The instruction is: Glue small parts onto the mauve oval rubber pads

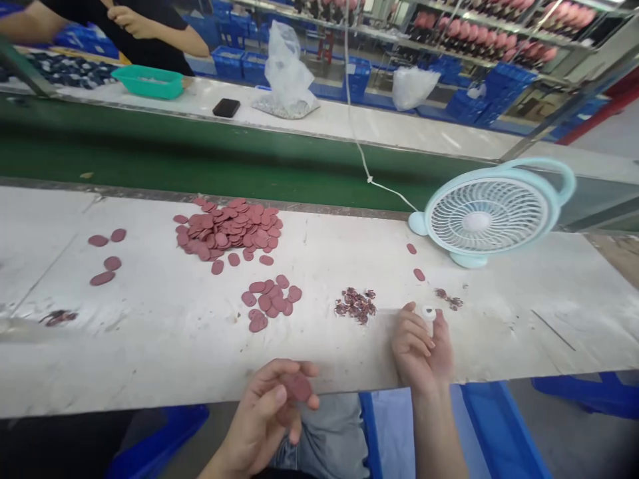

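Observation:
My left hand point(272, 406) is closed on a dark red oval disc point(298, 386), pinched between thumb and fingers at the table's near edge. To the right, my right hand point(422, 346) rests on the table with its fingers curled. A small white round piece with a dark centre point(428, 312) shows between its thumb and fingertips. Left of this hand lies a little heap of small dark red-brown parts point(355, 305), too fine to name. A loose group of red oval discs point(272, 297) lies beyond my left hand, with a larger pile point(227, 227) behind it.
A light blue fan point(486, 216) stands at the right rear, its white cord point(369, 178) running upward. A green conveyor belt point(210, 156) crosses behind the table. Beyond are a teal tray point(150, 82), a phone point(226, 108), a plastic bag point(287, 73) and a person point(134, 30).

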### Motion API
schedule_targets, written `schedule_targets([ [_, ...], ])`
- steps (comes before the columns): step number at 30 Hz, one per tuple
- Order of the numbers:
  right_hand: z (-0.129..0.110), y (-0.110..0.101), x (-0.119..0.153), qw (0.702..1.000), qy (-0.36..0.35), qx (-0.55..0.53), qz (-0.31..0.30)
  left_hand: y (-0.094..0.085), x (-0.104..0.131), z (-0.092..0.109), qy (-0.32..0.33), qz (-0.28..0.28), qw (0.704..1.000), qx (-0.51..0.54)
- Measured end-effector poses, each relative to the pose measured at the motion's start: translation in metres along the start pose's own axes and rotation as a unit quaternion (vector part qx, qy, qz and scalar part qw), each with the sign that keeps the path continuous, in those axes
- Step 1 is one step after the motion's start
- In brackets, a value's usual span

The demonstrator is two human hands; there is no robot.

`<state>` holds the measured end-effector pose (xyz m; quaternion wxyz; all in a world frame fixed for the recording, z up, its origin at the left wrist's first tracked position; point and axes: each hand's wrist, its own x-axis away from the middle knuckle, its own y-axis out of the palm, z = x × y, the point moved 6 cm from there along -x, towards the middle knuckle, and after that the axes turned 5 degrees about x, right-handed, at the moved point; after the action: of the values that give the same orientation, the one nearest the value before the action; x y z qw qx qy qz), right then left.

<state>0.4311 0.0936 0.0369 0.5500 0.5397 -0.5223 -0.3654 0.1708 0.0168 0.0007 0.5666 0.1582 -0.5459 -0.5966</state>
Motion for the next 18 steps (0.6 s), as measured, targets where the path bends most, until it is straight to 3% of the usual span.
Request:
schedule_targets([
  [3,0.031,0.005,0.017,0.971,-0.022,0.205,0.118,0.007,-0.002,-0.010,-0.014,-0.053,0.998,0.031],
  [6,0.059,0.019,0.039,0.882,-0.085,0.431,0.173,0.005,-0.004,-0.018,-0.030,-0.062,0.997,0.047],
  [8,0.077,0.030,0.050,0.820,-0.123,0.532,0.171,0.004,-0.004,-0.025,-0.043,-0.053,0.997,0.044],
  [12,0.098,0.050,0.062,0.710,-0.226,0.658,0.106,0.008,-0.002,-0.033,-0.050,-0.057,0.996,0.042],
  [14,0.100,0.051,0.066,0.673,-0.266,0.684,0.087,0.012,-0.002,-0.034,-0.046,-0.069,0.995,0.051],
  [18,0.097,0.040,0.071,0.616,-0.273,0.734,0.090,0.014,-0.003,-0.033,-0.036,-0.082,0.994,0.062],
])
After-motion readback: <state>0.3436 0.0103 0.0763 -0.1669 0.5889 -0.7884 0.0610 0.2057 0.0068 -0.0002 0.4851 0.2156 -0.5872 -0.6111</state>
